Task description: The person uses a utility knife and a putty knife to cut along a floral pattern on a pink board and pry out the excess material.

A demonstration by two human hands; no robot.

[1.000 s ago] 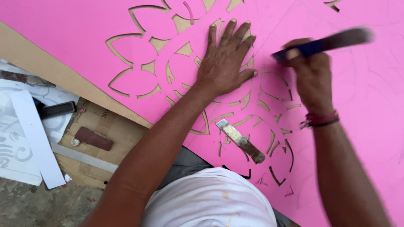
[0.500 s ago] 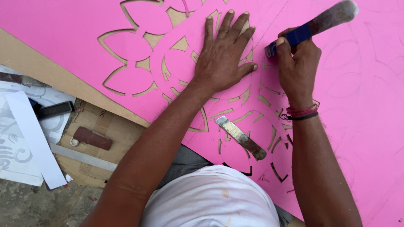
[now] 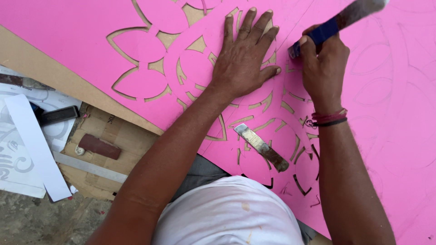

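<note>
Left hand [image 3: 243, 59] flat, fingers spread, on matte pink sheet [image 3: 68, 31]; right hand [image 3: 320, 63] fisted around blue-handled blade [image 3: 338, 20].

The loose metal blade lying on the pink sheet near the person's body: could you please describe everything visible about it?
The metal blade is a flat, narrow strip, pale and shiny at its upper-left end, darker and tarnished toward the lower right. It lies flat and diagonal on the pink sheet, across cut-out petal shapes. Neither the left hand nor the right hand touches it; it rests between the two forearms.
</note>
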